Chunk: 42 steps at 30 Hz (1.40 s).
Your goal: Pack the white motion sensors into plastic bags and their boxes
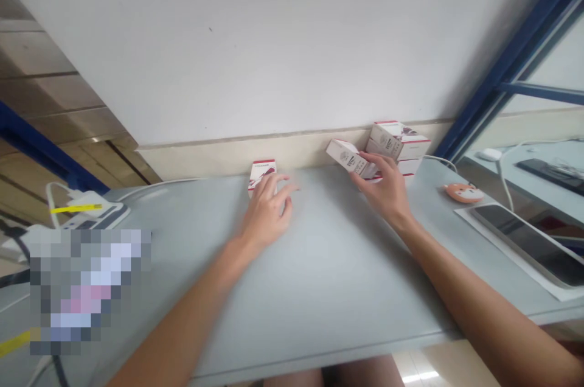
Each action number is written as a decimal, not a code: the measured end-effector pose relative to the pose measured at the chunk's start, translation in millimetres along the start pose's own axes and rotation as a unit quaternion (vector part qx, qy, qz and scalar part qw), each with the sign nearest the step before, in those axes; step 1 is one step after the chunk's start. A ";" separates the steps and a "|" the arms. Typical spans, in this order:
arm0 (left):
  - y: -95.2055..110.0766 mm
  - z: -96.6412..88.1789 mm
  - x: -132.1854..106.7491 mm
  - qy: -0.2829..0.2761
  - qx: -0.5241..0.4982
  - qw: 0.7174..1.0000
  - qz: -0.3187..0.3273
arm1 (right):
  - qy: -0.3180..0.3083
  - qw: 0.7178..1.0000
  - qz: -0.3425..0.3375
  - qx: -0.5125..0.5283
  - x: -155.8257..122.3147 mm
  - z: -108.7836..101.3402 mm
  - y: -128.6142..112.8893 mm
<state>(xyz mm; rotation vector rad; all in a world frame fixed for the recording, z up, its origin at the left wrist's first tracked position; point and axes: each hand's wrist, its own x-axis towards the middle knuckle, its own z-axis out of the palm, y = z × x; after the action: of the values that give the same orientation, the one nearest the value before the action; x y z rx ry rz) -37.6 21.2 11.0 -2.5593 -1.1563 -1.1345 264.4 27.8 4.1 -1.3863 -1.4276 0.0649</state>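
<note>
My left hand point(268, 207) rests on the grey table point(319, 277), its fingers curled against a small white and red box point(262, 173) standing near the wall. My right hand point(387, 187) grips another white box point(349, 157), tilted and lifted a little off the table. Just right of it a stack of the same white and red boxes point(399, 142) stands against the wall.
A small orange animal-shaped object point(464, 192) lies right of the stack. A dark phone point(531, 243) lies on white paper at the right edge. A white device with yellow tape point(84, 207) and cables sit at the left. A blue frame point(506, 64) rises at the right.
</note>
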 end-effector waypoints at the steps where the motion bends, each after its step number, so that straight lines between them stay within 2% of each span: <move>1: 6.6 0.6 0.2 -0.005 -0.036 0.999 0.009 | -0.010 0.998 0.032 0.058 -0.6 0.9 -5.0; 3: 16.6 3.4 0.6 -0.021 -0.122 0.992 -0.012 | -0.046 0.974 0.110 0.191 -3.8 4.2 -16.4; 5: 22.3 9.7 1.1 -0.019 -0.218 0.971 -0.096 | -0.103 0.925 0.177 0.320 -9.7 9.0 -27.8; 7: 24.9 18.3 2.2 0.011 -0.338 0.919 -0.204 | -0.173 0.872 0.219 0.402 -17.7 13.8 -36.9; 9: 26.9 25.7 4.0 0.056 -0.443 0.854 -0.267 | -0.244 0.830 0.241 0.441 -26.0 17.2 -42.5; 10: 28.2 27.8 4.9 0.079 -0.473 0.830 -0.284 | -0.272 0.813 0.246 0.453 -29.6 18.1 -44.0; 12: 31.3 28.2 6.6 0.113 -0.499 0.802 -0.308 | -0.312 0.790 0.244 0.469 -34.7 18.1 -44.9; 14: 33.9 24.7 7.1 0.117 -0.500 0.792 -0.330 | -0.344 0.786 0.228 0.460 -36.9 15.9 -45.0; 16: 34.5 20.5 6.3 0.105 -0.493 0.797 -0.333 | -0.366 0.800 0.203 0.430 -37.2 12.8 -46.4; 17: 33.9 19.0 5.4 0.100 -0.483 0.810 -0.316 | -0.374 0.808 0.189 0.414 -37.0 11.4 -47.9; 19: 31.9 18.1 2.8 0.103 -0.441 0.856 -0.251 | -0.371 0.825 0.162 0.394 -36.9 9.7 -52.0; 22: 30.7 21.1 -2.7 0.113 -0.333 0.926 -0.136 | -0.312 0.873 0.098 0.361 -37.4 9.4 -57.0; 24: 32.1 23.6 -6.2 0.111 -0.280 0.950 -0.084 | -0.257 0.914 0.035 0.311 -38.2 9.2 -57.4; 27: 35.0 24.4 -9.1 0.108 -0.245 0.963 -0.038 | -0.209 0.946 -0.031 0.247 -40.1 7.5 -55.3; 32: 36.9 17.0 -7.3 0.093 -0.188 0.978 0.015 | -0.199 0.954 -0.045 0.221 -41.5 3.9 -53.2; 36: 41.1 11.7 -6.4 0.028 -0.137 0.990 0.015 | -0.142 0.971 0.002 0.190 -35.6 1.1 -52.1; 38: 43.6 9.7 -7.0 0.005 -0.100 0.994 0.051 | -0.111 0.975 0.047 0.189 -31.4 -1.2 -52.9; 42: 46.0 5.3 -8.9 0.015 -0.046 0.988 0.145 | -0.142 0.957 0.102 0.232 -26.3 -4.8 -59.1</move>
<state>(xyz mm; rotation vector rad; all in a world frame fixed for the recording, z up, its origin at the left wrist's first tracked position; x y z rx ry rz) -6.8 -14.5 10.0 -2.6554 -0.7070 -1.1737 220.7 -13.1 29.2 -1.1515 -1.3790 0.7156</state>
